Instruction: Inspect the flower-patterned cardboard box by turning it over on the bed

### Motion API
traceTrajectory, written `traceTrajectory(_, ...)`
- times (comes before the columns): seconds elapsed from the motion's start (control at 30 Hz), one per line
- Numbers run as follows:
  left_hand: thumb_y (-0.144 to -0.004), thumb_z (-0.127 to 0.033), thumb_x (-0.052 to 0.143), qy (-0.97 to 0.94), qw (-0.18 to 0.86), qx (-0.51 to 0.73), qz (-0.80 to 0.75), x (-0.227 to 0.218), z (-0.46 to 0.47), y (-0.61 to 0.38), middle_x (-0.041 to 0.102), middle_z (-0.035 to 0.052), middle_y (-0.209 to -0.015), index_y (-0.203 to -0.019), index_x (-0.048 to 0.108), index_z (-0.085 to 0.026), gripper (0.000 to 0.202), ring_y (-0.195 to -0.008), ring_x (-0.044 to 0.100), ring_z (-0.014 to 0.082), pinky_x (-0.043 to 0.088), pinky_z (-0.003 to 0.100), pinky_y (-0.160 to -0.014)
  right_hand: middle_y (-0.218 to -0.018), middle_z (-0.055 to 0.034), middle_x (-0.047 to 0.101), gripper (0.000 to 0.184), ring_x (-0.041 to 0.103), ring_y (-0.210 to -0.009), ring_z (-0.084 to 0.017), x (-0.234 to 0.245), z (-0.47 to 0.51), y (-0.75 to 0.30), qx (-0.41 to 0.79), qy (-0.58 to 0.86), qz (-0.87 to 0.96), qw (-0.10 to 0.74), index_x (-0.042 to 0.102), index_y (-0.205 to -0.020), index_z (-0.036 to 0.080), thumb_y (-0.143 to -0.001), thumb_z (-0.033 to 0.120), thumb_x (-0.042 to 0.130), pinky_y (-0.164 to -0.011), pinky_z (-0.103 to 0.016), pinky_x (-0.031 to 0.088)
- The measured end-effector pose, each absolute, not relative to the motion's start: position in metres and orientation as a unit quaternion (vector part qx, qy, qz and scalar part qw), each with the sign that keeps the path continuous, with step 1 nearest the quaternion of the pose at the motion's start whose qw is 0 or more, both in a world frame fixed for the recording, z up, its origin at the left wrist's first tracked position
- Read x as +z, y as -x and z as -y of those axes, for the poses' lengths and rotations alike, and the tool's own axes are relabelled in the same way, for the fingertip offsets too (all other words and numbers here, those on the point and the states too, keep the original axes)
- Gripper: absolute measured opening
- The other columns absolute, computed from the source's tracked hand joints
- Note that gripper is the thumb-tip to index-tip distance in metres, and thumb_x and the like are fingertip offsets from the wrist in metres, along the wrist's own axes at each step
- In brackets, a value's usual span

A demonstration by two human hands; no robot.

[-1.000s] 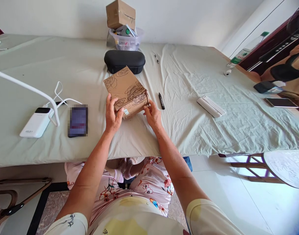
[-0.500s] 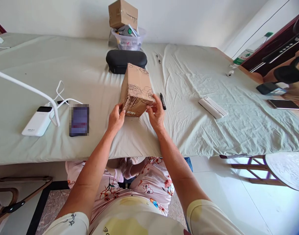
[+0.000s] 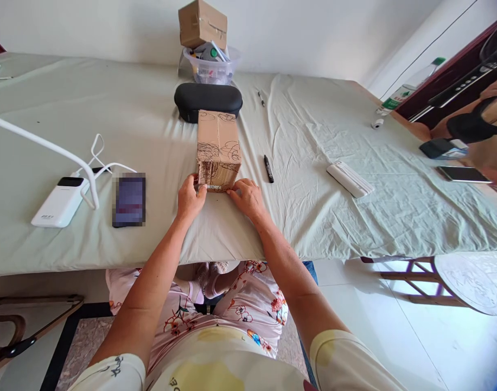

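Observation:
A cardboard box (image 3: 219,146) with black scribbles over its top and near side rests on the cloth-covered table (image 3: 159,119). My left hand (image 3: 190,198) grips its lower left near corner, the thumb on the front face. At the lower right near corner, my right hand (image 3: 248,196) holds the box with fingers bent against it. A black marker (image 3: 268,169) lies to the right of the box, apart from my right hand. Just behind the box sits a black zip case (image 3: 208,101). The far side and underside of the box are hidden.
To the left are a white power bank (image 3: 61,202), a phone (image 3: 128,200) and a white cable arm (image 3: 49,146). A pen (image 3: 261,99), a white device (image 3: 350,179) and a bottle (image 3: 411,87) are rightward. A plastic basket (image 3: 213,69) stands at the wall.
The box has turned to sit squarer to me, its right side swinging left. My right hand has moved left and lower along with it. My left hand stays at its corner.

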State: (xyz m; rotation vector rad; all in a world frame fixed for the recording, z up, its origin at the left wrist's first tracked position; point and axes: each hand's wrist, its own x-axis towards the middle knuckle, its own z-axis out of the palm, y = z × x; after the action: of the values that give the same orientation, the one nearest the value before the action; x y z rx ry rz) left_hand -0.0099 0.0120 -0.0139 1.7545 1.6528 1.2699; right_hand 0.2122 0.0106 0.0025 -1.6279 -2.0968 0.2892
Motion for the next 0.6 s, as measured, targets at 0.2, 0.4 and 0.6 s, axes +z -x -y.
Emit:
traceTrajectory(0.2,-0.082,-0.054,0.086,-0.622,0.165,0.529,-0.554,-0.018,-0.010,0.006,0.038,0.0242,-0.167,-0.166,0.020,-0.023,0.111,-0.156,0.043,0.0349,0.043,0.049,-0.125,-0.126,-0.0110,0.074,0.018,0.065,-0.120,-0.031,0.007,-0.003,-0.199,0.145,0.484,0.835,0.219,0.073,-0.113,0.020,-0.100,0.027,0.062,-0.105,-0.046,0.048)
traceTrajectory(0.4,-0.070,-0.050,0.097,-0.635,0.146,0.512,-0.560,-0.018,-0.009,0.004,0.016,0.0303,-0.175,-0.170,-0.001,-0.021,0.143,-0.165,0.020,0.0439,0.025,0.061,-0.134,-0.136,-0.0146,0.071,0.031,0.064,-0.128,-0.032,0.000,-0.002,-0.195,0.144,0.411,0.875,0.212,0.072,-0.129,0.019,-0.101,0.030,0.062,-0.108,-0.047,0.050)
traceTrajectory(0.6,-0.071,-0.035,0.093,-0.620,0.150,0.523,-0.566,-0.019,-0.011,0.003,0.018,0.0305,-0.174,-0.169,-0.003,-0.020,0.138,-0.165,0.022,0.0432,0.028,0.059,-0.134,-0.135,-0.0138,0.073,0.034,0.065,-0.127,-0.031,-0.002,-0.003,-0.195,0.160,0.367,0.885,0.237,0.071,-0.132,0.020,-0.102,0.031,0.058,-0.110,-0.050,0.051)
